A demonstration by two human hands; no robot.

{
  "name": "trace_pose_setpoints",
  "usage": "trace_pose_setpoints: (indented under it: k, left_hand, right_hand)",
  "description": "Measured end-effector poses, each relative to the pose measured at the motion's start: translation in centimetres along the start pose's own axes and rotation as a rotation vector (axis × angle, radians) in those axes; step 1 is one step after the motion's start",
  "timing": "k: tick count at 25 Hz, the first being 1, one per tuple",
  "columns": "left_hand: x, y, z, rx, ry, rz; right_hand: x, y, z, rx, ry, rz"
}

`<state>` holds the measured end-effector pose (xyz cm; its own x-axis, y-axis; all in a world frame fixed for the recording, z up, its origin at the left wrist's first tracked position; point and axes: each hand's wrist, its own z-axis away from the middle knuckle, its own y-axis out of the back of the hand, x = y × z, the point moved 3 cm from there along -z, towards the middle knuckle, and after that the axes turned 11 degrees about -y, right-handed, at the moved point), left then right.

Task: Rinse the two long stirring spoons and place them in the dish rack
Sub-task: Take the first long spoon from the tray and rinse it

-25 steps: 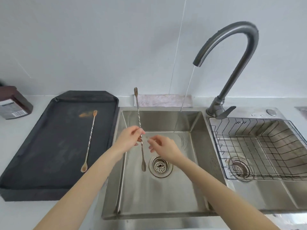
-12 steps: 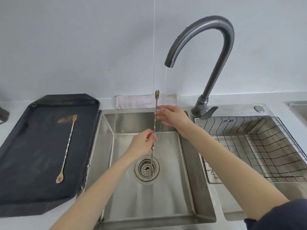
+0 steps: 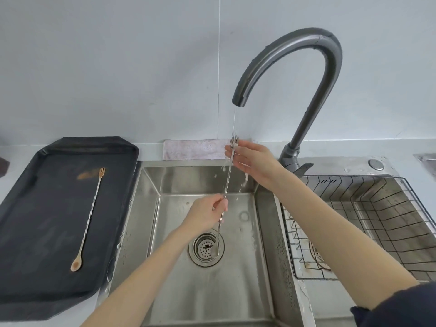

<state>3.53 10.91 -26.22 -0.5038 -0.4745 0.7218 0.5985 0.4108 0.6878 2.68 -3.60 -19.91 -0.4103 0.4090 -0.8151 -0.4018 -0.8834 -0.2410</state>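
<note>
A long silver stirring spoon (image 3: 228, 179) with a twisted stem stands almost upright over the left sink basin (image 3: 245, 274), fork end up under a thin stream from the faucet (image 3: 304, 74). My left hand (image 3: 207, 214) pinches its stem low down, above the drain. My right hand (image 3: 252, 161) holds the stem just below the fork tip, and water splashes off it. A second spoon (image 3: 90, 214), copper-coloured, lies on the black tray (image 3: 35, 267) at the left, bowl end nearest me. The wire dish rack (image 3: 382, 223) sits in the right basin and holds nothing.
A folded pale cloth (image 3: 193, 149) lies on the ledge behind the left basin. The faucet base and lever (image 3: 297, 165) stand between the two basins. A round drain strainer (image 3: 205, 249) sits under the spoon's bowl. White counter surrounds the tray.
My right hand went from mid-stem up to the fork end. The spoon now stands under the stream, with water splashing off it. The head camera shifted right and closer.
</note>
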Motion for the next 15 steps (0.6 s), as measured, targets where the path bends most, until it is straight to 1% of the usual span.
trace_pose_setpoints:
  k: [8,12,15]
  left_hand:
    - [0.2,-0.1,0.1,-0.023,-0.019,0.078]
    - [0.0,-0.2,0.5,-0.032,-0.026,0.135]
    - [0.1,-0.3,0.6,-0.016,-0.030,0.218]
  right_hand:
    - [-0.5,0.4,0.0,-0.024,0.015,-0.085]
    - [-0.7,-0.1,-0.2,-0.035,0.025,-0.045]
    - [-1.2,-0.6,-0.3,0.005,0.041,-0.005]
